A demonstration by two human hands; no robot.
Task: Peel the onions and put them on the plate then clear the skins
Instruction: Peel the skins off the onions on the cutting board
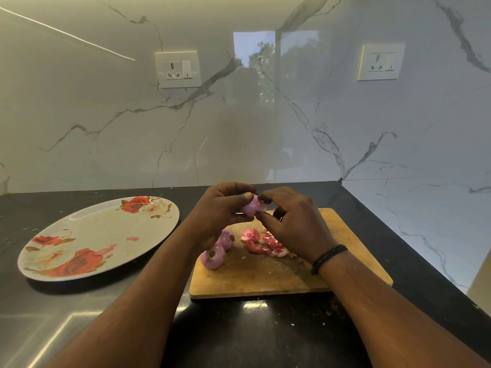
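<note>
One small onion (pixel 251 205) is up in the air over the far edge of the cutting board (pixel 345 251), held in the grip of the left hand (pixel 218 216) while the fingers of the right hand (pixel 295 224) pinch at its skin. Two more onions (pixel 219 251) that look peeled lie on the near left of the board, just beside a pile of skins (pixel 265 243). The flowered plate (pixel 106 229), to the left on the dark worktop (pixel 265 328), holds no onions yet, so I think the peeling is nearly done, but the moving and the cleaning up are still left.
</note>
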